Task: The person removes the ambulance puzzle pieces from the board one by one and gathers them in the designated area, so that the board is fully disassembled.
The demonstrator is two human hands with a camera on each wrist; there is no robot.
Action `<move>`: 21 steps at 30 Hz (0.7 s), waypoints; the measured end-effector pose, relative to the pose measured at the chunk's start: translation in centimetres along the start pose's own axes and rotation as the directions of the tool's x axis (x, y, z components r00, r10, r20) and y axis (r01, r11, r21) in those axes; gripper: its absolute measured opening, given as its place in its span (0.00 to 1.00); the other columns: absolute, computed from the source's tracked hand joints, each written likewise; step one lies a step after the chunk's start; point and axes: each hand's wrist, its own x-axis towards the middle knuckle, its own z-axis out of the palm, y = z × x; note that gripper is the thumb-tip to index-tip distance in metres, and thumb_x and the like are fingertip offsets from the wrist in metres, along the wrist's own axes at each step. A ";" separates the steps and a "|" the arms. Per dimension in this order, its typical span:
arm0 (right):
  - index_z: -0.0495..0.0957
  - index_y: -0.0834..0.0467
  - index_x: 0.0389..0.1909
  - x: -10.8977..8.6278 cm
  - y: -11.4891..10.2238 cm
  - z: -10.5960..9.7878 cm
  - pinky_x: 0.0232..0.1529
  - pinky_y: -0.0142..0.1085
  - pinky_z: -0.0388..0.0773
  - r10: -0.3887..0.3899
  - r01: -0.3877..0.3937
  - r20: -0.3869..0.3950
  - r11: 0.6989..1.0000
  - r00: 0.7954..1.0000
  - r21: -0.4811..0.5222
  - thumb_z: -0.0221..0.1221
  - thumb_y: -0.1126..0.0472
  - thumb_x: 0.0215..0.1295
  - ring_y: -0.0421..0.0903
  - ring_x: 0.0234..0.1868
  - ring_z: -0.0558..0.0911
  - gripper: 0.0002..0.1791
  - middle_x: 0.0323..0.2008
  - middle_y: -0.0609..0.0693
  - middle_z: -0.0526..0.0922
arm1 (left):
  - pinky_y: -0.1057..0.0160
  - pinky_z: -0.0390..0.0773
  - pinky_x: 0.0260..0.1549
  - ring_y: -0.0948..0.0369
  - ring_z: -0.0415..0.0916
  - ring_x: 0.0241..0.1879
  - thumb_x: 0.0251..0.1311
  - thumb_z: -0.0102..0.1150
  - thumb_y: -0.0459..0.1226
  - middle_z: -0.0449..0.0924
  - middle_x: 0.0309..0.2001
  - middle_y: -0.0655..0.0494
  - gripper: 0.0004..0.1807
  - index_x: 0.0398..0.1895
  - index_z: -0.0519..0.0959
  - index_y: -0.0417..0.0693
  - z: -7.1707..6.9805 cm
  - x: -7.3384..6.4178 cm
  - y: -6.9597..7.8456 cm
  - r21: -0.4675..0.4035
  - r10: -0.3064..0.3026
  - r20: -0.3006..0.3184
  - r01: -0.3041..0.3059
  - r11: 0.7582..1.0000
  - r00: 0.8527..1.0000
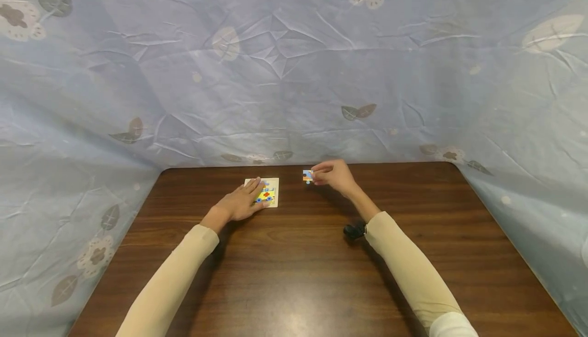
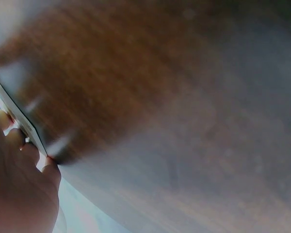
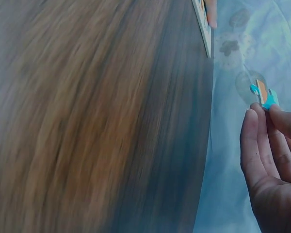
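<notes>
In the head view my left hand (image 1: 239, 201) lies with extended fingers over a small puzzle board (image 1: 277, 191), covering its left part. The board has a pale frame and a yellow vehicle picture with blue wheels and a red cross. The left wrist view has the board's edge (image 2: 20, 116) beside the fingertips. To the right of the board, my right hand (image 1: 335, 177) pinches a puzzle piece (image 1: 306, 174) between thumb and fingers. That piece is blue and orange with a knob; in the right wrist view the jigsaw piece (image 3: 265, 93) stands tilted at the fingertips.
Both hands are near the far edge of a dark brown wooden table (image 1: 285, 265). A pale blue floral cloth (image 1: 294, 97) hangs behind it and along both sides. A black object (image 1: 353, 231) sits at the right wrist, beside the sleeve.
</notes>
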 end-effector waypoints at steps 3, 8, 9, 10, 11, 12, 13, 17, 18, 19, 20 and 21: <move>0.85 0.70 0.52 -0.6 0.1 -1.2 0.49 0.46 0.91 0.009 -0.009 0.001 1.000 1.000 -0.008 0.68 0.68 0.69 0.56 0.42 0.93 0.14 0.47 0.68 0.90 | 0.42 0.46 0.85 0.46 0.37 0.87 0.81 0.36 0.63 0.37 0.87 0.43 0.45 0.87 0.44 0.45 0.0 0.0 0.0 -0.002 -0.002 0.001 0.002 1.000 1.000; 0.85 0.71 0.54 -1.4 0.4 -3.0 0.53 0.51 0.89 0.034 -0.034 0.013 0.999 0.999 -0.019 0.67 0.68 0.69 0.60 0.45 0.92 0.15 0.49 0.69 0.89 | 0.42 0.46 0.86 0.47 0.37 0.87 0.80 0.34 0.64 0.37 0.87 0.44 0.46 0.87 0.42 0.47 0.1 0.1 0.0 0.004 -0.013 0.007 0.013 1.000 1.000; 0.85 0.71 0.54 -1.6 0.5 -3.4 0.54 0.53 0.89 0.040 -0.040 0.015 0.999 0.999 -0.022 0.67 0.68 0.69 0.59 0.44 0.92 0.15 0.49 0.69 0.89 | 0.42 0.46 0.85 0.46 0.37 0.87 0.80 0.34 0.64 0.37 0.87 0.44 0.46 0.87 0.42 0.46 0.0 0.1 0.0 0.003 -0.013 0.008 0.013 1.000 1.000; 0.85 0.71 0.54 -1.7 0.6 -3.7 0.54 0.53 0.89 0.047 -0.047 0.015 0.999 0.999 -0.023 0.67 0.68 0.69 0.58 0.44 0.92 0.15 0.50 0.69 0.89 | 0.42 0.46 0.85 0.47 0.37 0.87 0.80 0.34 0.64 0.36 0.87 0.44 0.46 0.87 0.42 0.47 0.0 0.0 0.1 0.004 -0.015 0.012 0.015 1.000 1.000; 0.84 0.72 0.54 -1.9 0.8 -4.1 0.55 0.54 0.89 0.055 -0.055 0.014 0.998 0.998 -0.024 0.67 0.69 0.69 0.57 0.43 0.93 0.16 0.50 0.70 0.89 | 0.42 0.46 0.86 0.47 0.36 0.87 0.80 0.34 0.65 0.36 0.88 0.44 0.46 0.87 0.42 0.47 0.0 0.0 0.1 0.005 -0.016 0.017 0.016 1.000 1.000; 0.84 0.72 0.55 -2.0 0.9 -4.5 0.55 0.54 0.88 0.059 -0.059 0.015 0.998 0.998 -0.032 0.67 0.68 0.70 0.56 0.42 0.93 0.16 0.50 0.70 0.88 | 0.42 0.46 0.85 0.46 0.36 0.87 0.81 0.34 0.64 0.36 0.87 0.44 0.45 0.87 0.42 0.47 -0.1 0.0 0.2 0.004 -0.013 0.017 0.013 1.000 1.000; 0.84 0.72 0.55 -2.2 1.1 -5.0 0.54 0.53 0.89 0.066 -0.066 0.011 0.997 0.998 -0.035 0.67 0.68 0.70 0.55 0.42 0.93 0.17 0.50 0.70 0.88 | 0.42 0.45 0.86 0.46 0.36 0.87 0.81 0.34 0.64 0.35 0.87 0.44 0.45 0.87 0.42 0.46 -0.2 0.0 0.2 0.005 -0.011 0.021 0.011 1.000 1.000; 0.83 0.74 0.56 -2.8 1.7 -6.6 0.53 0.51 0.89 0.084 -0.084 0.001 0.996 0.996 -0.035 0.68 0.69 0.69 0.56 0.42 0.93 0.18 0.51 0.71 0.88 | 0.41 0.45 0.85 0.45 0.35 0.87 0.82 0.35 0.62 0.35 0.87 0.42 0.45 0.87 0.42 0.44 -0.4 -0.2 0.5 0.003 -0.007 0.027 0.007 1.000 1.000; 0.83 0.74 0.56 -2.9 1.8 -7.0 0.52 0.50 0.89 0.087 -0.087 -0.001 0.996 0.996 -0.036 0.68 0.69 0.69 0.57 0.42 0.93 0.19 0.51 0.72 0.87 | 0.40 0.45 0.85 0.44 0.35 0.87 0.82 0.35 0.61 0.35 0.87 0.41 0.45 0.87 0.42 0.43 -0.4 -0.3 0.6 0.006 -0.007 0.026 0.007 1.000 1.000; 0.82 0.74 0.56 -3.0 2.0 -7.4 0.52 0.50 0.89 0.094 -0.094 -0.004 0.995 0.996 -0.026 0.68 0.69 0.68 0.58 0.43 0.93 0.19 0.51 0.72 0.87 | 0.40 0.44 0.85 0.44 0.35 0.87 0.82 0.34 0.62 0.35 0.87 0.41 0.45 0.87 0.42 0.43 -0.4 -0.3 0.7 0.008 -0.011 0.027 0.011 1.000 1.000; 0.82 0.75 0.57 -3.2 2.2 -7.7 0.53 0.50 0.89 0.097 -0.097 -0.001 0.995 0.995 -0.025 0.68 0.69 0.69 0.59 0.43 0.93 0.19 0.52 0.73 0.87 | 0.40 0.44 0.85 0.44 0.35 0.87 0.82 0.34 0.61 0.36 0.87 0.41 0.45 0.87 0.42 0.43 -0.4 -0.3 0.7 0.009 -0.014 0.026 0.014 1.000 1.000; 0.82 0.75 0.57 -3.3 2.3 -8.1 0.53 0.50 0.89 0.099 -0.099 0.001 0.995 0.995 -0.028 0.68 0.68 0.69 0.59 0.43 0.93 0.20 0.52 0.73 0.86 | 0.40 0.44 0.85 0.44 0.35 0.87 0.82 0.34 0.62 0.35 0.87 0.41 0.45 0.87 0.41 0.43 -0.4 -0.3 0.7 0.014 -0.018 0.026 0.018 1.000 0.999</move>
